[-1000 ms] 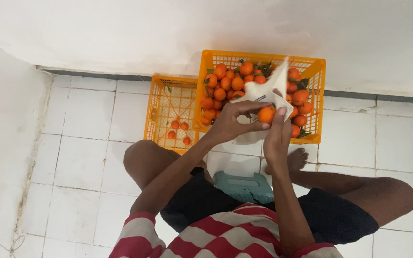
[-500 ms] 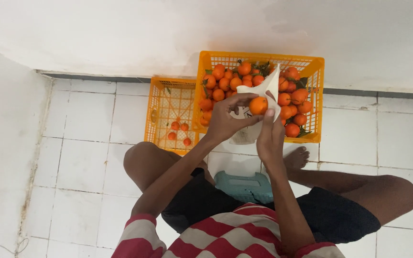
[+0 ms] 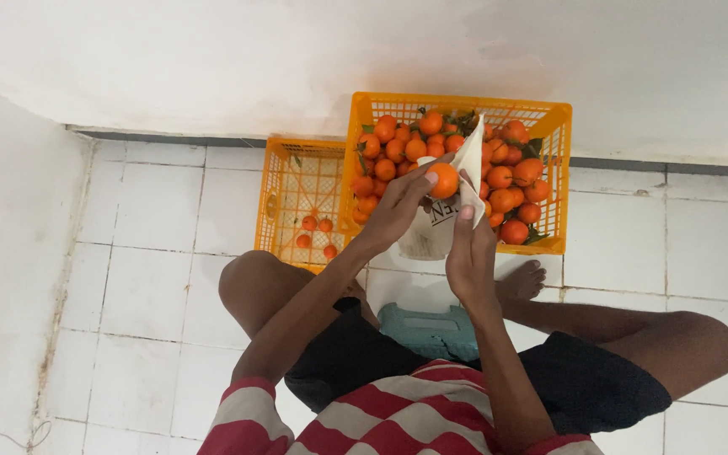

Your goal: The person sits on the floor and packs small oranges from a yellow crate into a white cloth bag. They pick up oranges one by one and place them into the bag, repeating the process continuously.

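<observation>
While the left hand (image 3: 398, 211) pinches one orange (image 3: 443, 180) in its fingertips, the right hand (image 3: 472, 253) has its grip closed on the edge of a white bag (image 3: 440, 223), pulling the mouth wide — so the fruit sits right at the opening. Full orange crate (image 3: 457, 114) just ahead, a nearly empty crate (image 3: 284, 168) beside it, on a white tiled floor (image 3: 153, 253) by a pale wall (image 3: 212, 59).

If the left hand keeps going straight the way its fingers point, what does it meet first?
The left hand already holds an orange at its fingertips. Straight beyond lies the white bag, then probably the heap of oranges in the full crate; depth is unclear.
</observation>
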